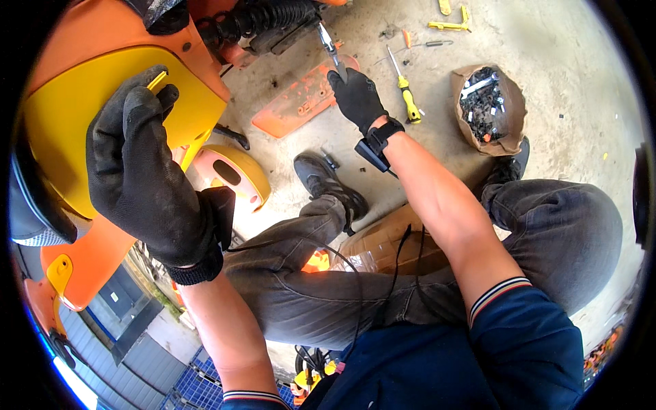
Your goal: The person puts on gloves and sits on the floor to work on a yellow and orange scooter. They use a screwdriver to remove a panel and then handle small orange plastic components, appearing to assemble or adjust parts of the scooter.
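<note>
My right hand (357, 99), in a black glove, is closed round a silver metal tool that looks like pliers (329, 45). Its tip points up toward a black ribbed part (256, 20) of an orange vehicle. My left hand (147, 174), gloved too, is raised at the left before a large yellow panel (58, 113). Its fingers are curled, and a thin yellow piece (157, 80) shows between the fingertips. Under the right hand's tool, an orange panel (294, 102) lies on the floor. A yellow-handled screwdriver (404, 89) rests to the right of that hand.
A brown paper bag (521, 119) of small dark parts, a wrench on top, stands at the right. Yellow pieces (451, 25) lie at the back. An orange-yellow cover (239, 178) is near my shoe (321, 179). Between my legs is a cardboard box (393, 239); a black cable (352, 263) crosses my thigh.
</note>
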`<act>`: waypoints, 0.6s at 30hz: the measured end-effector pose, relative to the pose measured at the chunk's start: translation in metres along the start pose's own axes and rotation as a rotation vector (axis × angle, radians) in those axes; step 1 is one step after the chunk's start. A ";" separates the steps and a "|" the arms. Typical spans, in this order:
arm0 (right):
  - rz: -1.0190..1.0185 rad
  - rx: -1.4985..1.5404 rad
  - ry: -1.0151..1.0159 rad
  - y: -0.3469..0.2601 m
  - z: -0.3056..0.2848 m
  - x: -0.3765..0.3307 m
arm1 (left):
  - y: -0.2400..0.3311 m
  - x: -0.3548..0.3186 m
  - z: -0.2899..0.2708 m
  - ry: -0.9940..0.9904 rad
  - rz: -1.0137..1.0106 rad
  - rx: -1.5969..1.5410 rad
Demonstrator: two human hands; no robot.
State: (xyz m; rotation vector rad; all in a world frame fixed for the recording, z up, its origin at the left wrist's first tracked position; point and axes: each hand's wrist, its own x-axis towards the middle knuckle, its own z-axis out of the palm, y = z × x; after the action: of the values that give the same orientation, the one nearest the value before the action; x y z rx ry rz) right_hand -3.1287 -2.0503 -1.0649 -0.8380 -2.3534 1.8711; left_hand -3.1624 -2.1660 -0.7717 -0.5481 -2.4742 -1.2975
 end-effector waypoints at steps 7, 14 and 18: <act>0.057 0.044 -0.041 -0.010 -0.005 -0.006 | -0.002 0.004 0.001 -0.035 0.026 -0.065; 0.121 0.706 -0.303 -0.001 -0.019 -0.012 | 0.002 0.002 0.007 0.006 -0.012 -0.127; 0.254 0.943 -0.417 -0.010 -0.032 -0.017 | 0.004 0.000 0.006 -0.007 -0.011 -0.130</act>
State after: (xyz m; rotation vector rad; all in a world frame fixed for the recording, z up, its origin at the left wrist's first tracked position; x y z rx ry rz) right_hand -3.1070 -2.0302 -1.0419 -0.6653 -1.1699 3.0438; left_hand -3.1613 -2.1588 -0.7722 -0.5705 -2.4143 -1.4705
